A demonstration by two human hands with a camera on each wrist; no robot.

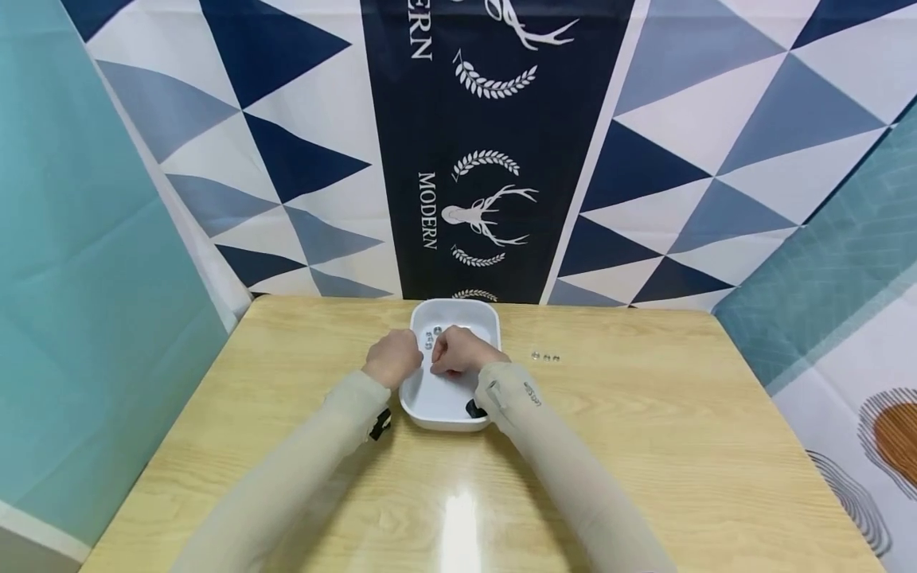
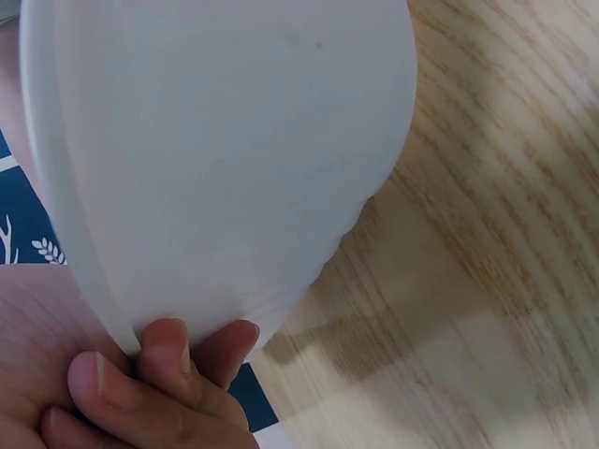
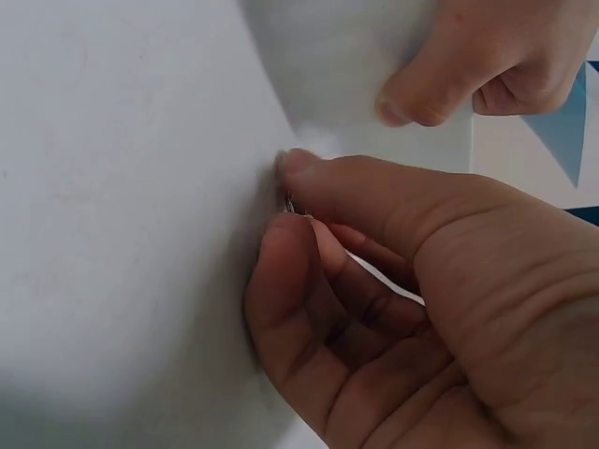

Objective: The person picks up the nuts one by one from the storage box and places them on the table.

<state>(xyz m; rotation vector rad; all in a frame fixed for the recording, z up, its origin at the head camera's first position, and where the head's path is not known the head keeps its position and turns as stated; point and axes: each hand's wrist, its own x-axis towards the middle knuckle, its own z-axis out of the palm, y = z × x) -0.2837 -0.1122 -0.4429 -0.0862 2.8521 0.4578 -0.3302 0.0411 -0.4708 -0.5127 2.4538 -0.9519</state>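
A white rectangular tray (image 1: 438, 398) with rounded corners stands on the wooden table. My left hand (image 1: 394, 360) grips its left side, thumb over the rim and curled fingers against the outer wall (image 2: 225, 168). Inside the tray, my right hand (image 1: 464, 350) is low over the floor. Its thumb and index finger pinch a small shiny piece (image 3: 289, 202), mostly hidden by the fingertips, so its kind cannot be told. Several small clear, glassy pieces (image 1: 429, 340) lie in the tray between the two hands.
Three more small glassy pieces (image 1: 547, 357) lie in a row on the table (image 1: 645, 446), right of the tray. A patterned cloth (image 1: 473, 159) hangs behind the table's back edge. Teal sheeting (image 1: 107, 278) borders the left side.
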